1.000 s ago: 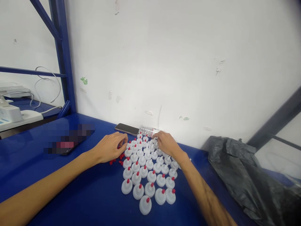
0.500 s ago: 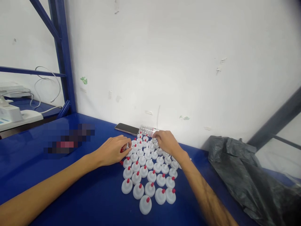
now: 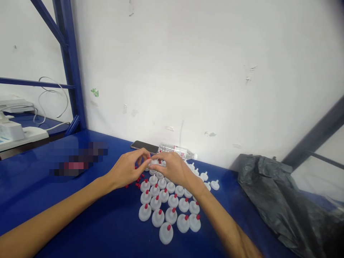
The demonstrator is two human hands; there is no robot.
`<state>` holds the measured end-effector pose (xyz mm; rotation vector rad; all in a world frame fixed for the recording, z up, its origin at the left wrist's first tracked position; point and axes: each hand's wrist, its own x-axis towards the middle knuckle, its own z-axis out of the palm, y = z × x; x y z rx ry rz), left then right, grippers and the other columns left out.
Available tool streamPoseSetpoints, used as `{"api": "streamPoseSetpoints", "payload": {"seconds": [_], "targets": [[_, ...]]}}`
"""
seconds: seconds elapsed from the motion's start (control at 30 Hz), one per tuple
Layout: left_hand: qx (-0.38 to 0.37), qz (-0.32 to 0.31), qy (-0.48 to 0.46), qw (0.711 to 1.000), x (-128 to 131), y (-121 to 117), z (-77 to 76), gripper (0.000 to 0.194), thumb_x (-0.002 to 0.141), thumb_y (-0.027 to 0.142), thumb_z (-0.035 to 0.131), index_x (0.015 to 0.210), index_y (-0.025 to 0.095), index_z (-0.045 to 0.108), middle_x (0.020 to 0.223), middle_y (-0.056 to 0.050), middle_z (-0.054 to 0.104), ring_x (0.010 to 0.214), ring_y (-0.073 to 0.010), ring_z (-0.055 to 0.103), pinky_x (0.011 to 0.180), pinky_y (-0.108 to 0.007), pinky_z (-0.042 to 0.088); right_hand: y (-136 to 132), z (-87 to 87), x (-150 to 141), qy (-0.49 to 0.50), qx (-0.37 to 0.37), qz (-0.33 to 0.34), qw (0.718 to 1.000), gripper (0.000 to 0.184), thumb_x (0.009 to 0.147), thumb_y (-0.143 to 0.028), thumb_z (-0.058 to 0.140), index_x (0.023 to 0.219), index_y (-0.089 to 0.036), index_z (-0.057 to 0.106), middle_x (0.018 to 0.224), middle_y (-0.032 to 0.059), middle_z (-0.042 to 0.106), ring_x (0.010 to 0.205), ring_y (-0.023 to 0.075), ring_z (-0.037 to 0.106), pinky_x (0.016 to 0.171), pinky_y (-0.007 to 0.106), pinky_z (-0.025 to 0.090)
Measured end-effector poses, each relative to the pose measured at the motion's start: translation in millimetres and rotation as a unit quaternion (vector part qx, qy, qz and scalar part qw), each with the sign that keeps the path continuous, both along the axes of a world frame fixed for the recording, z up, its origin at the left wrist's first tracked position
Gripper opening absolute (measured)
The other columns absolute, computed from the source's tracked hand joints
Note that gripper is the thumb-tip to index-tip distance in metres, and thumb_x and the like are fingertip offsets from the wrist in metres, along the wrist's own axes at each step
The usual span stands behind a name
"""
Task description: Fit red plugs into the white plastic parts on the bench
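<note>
In the head view, my left hand (image 3: 126,168) is closed in a pinch on a small red cap (image 3: 148,158). My right hand (image 3: 176,168) meets it from the other side, its thumb and fingers around a white nozzle lid (image 3: 154,162). The red cap is at the lid's spout; whether it is seated is hidden by my fingers. Below my hands stand rows of white nozzle lids, the front ones topped with red caps, such as this capped lid (image 3: 166,233). Several loose red caps (image 3: 138,179) lie beside my left hand. Bare-spouted lids (image 3: 215,185) lie beyond my right wrist.
A phone (image 3: 143,146) and a clear plastic bottle (image 3: 182,152) lie along the wall at the back of the blue table (image 3: 102,222). A dark plastic bag (image 3: 274,193) spreads over the right side. A blurred dark object (image 3: 80,161) is at left.
My right hand has moved left from the back lids with a white lid and joined my left hand. My left hand has risen slightly and now pinches a red cap.
</note>
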<state>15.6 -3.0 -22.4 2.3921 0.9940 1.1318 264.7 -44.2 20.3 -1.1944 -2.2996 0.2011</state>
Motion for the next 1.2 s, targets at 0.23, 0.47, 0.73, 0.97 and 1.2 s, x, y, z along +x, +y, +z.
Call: {"api": "streamPoseSetpoints", "payload": {"seconds": [0.23,0.47,0.73,0.97,1.2], "targets": [[0.041,0.016,0.063,0.997,-0.6,-1.3,-6.7,0.042,0.125,0.046,0.045,0.087,0.031,0.057,0.082,0.000,0.073,0.079,-0.0263,0.069,0.075,-0.039,0.049,10.7,-2.9,8.9,-0.124,0.109,-0.019,0.986,0.016,0.116,-0.023,0.100,0.130,-0.029,0.099,0.128,0.0065,0.103,0.122,0.0314,0.096,0.126,0.048,0.063],[0.064,0.049,0.057,0.995,-9.9,8.8,-4.2,0.041,0.126,0.045,0.047,0.088,0.030,0.055,0.081,0.002,0.067,0.082,-0.0257,0.063,0.079,-0.040,0.048,14.5,1.4,34.6,-0.094,0.137,-0.135,0.977,0.021,0.120,-0.023,0.083,0.139,-0.028,0.092,0.107,0.0087,0.097,0.104,0.0354,0.092,0.115,0.052,0.066],[0.015,-0.011,0.244,0.970,-10.6,5.5,-3.5,0.019,0.117,0.025,0.068,0.110,0.029,0.085,0.121,-0.010,0.087,0.119,-0.0360,0.074,0.088,-0.042,0.056,0.5,3.3,4.6,-0.035,0.103,-0.036,0.993,0.004,0.121,-0.025,0.090,0.121,-0.029,0.088,0.133,0.0083,0.097,0.129,0.0332,0.091,0.122,0.051,0.064],[-0.004,-0.056,0.262,0.963,-13.1,4.9,-6.2,0.021,0.109,0.019,0.072,0.092,0.028,0.077,0.113,-0.009,0.084,0.109,-0.0342,0.072,0.084,-0.043,0.049,-2.9,-4.3,-4.5,-0.062,0.072,-0.027,0.995,0.009,0.120,-0.023,0.092,0.113,-0.028,0.091,0.109,0.0036,0.098,0.108,0.0293,0.092,0.111,0.046,0.064],[0.006,-0.018,0.261,0.965,-17.8,18.1,-17.5,0.019,0.097,0.011,0.070,0.088,0.028,0.070,0.104,-0.004,0.082,0.103,-0.0316,0.071,0.082,-0.041,0.048,-2.7,-18.4,-13.6,-0.083,0.068,-0.026,0.994,0.009,0.121,-0.025,0.092,0.114,-0.027,0.096,0.104,0.0045,0.099,0.106,0.0306,0.093,0.117,0.048,0.062]]}}
